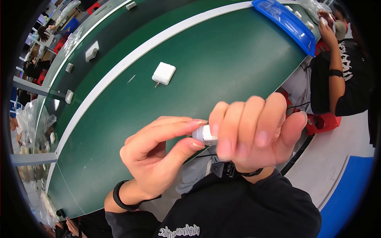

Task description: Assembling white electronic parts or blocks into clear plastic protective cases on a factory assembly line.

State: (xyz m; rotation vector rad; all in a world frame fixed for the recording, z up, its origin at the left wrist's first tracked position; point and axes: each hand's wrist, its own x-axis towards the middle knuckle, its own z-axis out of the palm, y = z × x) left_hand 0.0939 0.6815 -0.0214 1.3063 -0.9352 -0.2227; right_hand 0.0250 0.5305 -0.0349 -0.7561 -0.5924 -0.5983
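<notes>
Between my hands, above the near edge of the green work surface, is a small white charger (209, 133) with a translucent greyish end. The thumb and forefinger of my left hand (156, 148) pinch that translucent end. My right hand (252, 133) has its fingers curled over the charger's other end, hiding much of it; these fingers are slightly blurred. Farther off, a white plug charger (164, 73) lies on the green surface (198, 87) with its metal prongs pointing toward me. Neither hand touches it.
A blue tray (285, 25) stands at the far right. Beyond a white divider rail (131, 57), white pieces, one in a clear bag (91, 51), lie on a green strip. A co-worker (337, 75) sits at the right beside a red stool (323, 123). Plastic bags (31, 123) lie at left.
</notes>
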